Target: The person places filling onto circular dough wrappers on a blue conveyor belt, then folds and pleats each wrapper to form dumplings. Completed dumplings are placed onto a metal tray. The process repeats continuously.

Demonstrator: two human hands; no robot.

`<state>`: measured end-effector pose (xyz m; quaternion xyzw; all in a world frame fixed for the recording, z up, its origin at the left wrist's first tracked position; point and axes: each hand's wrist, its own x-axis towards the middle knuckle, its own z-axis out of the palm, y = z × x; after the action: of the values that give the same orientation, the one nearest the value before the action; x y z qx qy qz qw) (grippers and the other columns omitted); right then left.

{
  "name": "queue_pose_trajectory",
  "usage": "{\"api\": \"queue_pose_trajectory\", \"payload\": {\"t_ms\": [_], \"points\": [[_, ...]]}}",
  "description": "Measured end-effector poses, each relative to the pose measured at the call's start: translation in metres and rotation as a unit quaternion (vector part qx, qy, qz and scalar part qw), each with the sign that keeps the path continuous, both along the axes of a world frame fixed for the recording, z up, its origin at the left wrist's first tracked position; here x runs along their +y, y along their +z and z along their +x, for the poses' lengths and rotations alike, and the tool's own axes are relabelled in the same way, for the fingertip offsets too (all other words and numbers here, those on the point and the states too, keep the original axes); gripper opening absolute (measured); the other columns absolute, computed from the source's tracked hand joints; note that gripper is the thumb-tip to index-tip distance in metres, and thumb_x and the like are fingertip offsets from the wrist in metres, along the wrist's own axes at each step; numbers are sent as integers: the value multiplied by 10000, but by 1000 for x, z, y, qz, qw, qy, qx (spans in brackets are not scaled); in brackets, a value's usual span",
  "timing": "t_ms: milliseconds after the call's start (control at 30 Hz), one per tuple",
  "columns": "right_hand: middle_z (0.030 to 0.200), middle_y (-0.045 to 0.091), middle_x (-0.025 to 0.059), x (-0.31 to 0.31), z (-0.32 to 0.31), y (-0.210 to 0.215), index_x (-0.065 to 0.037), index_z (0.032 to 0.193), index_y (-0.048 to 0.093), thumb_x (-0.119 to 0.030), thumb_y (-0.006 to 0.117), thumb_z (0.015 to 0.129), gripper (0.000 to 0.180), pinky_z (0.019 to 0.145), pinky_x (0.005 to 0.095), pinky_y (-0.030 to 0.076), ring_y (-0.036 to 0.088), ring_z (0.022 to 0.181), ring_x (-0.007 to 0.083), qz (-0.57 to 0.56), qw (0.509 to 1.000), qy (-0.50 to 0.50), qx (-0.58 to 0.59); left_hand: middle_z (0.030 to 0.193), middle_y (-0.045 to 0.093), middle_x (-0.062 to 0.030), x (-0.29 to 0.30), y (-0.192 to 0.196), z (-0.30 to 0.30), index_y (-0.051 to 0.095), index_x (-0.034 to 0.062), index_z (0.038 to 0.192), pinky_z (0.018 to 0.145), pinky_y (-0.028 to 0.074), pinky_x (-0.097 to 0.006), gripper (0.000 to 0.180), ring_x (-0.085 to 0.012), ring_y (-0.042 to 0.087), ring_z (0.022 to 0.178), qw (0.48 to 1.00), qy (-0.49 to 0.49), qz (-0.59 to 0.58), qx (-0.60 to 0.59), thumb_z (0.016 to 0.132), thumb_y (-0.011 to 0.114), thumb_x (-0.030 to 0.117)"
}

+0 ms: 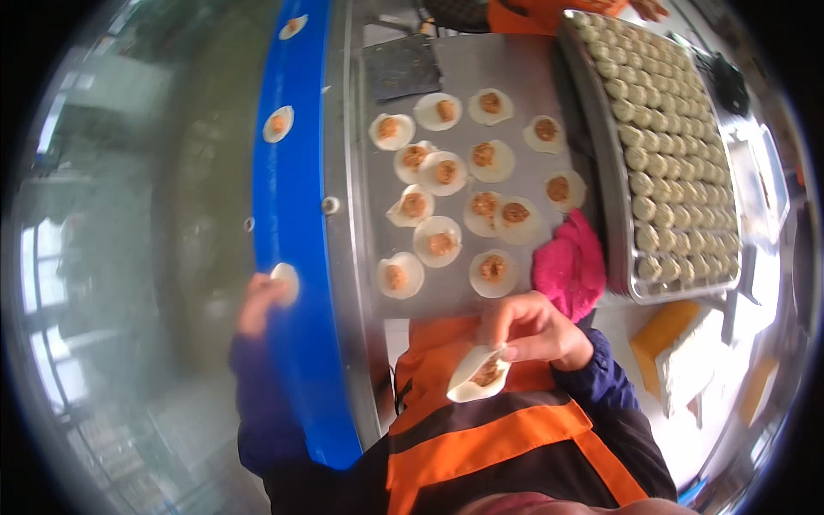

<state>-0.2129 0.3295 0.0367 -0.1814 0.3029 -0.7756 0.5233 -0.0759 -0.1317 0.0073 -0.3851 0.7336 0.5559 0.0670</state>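
Note:
My right hand (534, 330) holds a round dough wrapper with meat filling (477, 375), half folded, in front of my orange and black apron. My left hand (257, 300) reaches out to the blue conveyor belt (292, 215) and grips a filled wrapper (285, 281) at its edge. Several open wrappers with filling (442, 172) lie spread on the steel table (369, 215) ahead of me.
A metal tray (614, 197) full of several rows of finished dumplings stands at the right. A pink cloth (569, 266) lies beside it. More filled wrappers (278, 124) ride on the belt. Another person in orange (532, 13) stands at the far end. Yellow and white boxes (687, 352) sit low right.

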Motion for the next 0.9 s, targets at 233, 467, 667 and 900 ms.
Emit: {"api": "queue_pose_trajectory", "payload": {"t_ms": [233, 467, 667, 900], "points": [[929, 617, 59, 7, -2, -19, 3, 916, 620, 27, 679, 841, 98, 811, 274, 445, 570, 894, 134, -45, 998, -33, -23, 814, 526, -37, -14, -36, 25, 484, 44, 929, 609, 442, -296, 255, -120, 504, 726, 969, -60, -239, -23, 768, 664, 121], [928, 612, 41, 9, -14, -22, -4, 923, 617, 6, 682, 852, 96, 813, 266, 439, 566, 894, 123, 4, 999, -36, -29, 1169, 555, -71, 93, -8, -176, 474, 25, 1277, 886, 477, -291, 478, -147, 560, 1057, 966, -199, 42, 162, 833, 648, 55], [872, 649, 109, 13, -26, -29, 3, 833, 612, -41, 713, 813, 112, 784, 329, 465, 603, 838, 203, 23, 988, -145, -47, 1038, 610, -77, 200, -61, -401, 528, -4, 1224, 768, 509, -250, 467, -132, 614, 919, 923, -283, 108, 236, 788, 688, 46], [820, 650, 124, -9, -43, -29, 7, 827, 608, -72, 737, 800, 154, 751, 373, 503, 637, 771, 250, -16, 984, -164, -64, 1072, 585, -181, 187, -90, -416, 578, 13, 1130, 896, 440, -430, 639, -364, 541, 1031, 810, -147, -401, 402, 648, 847, 335]]}}
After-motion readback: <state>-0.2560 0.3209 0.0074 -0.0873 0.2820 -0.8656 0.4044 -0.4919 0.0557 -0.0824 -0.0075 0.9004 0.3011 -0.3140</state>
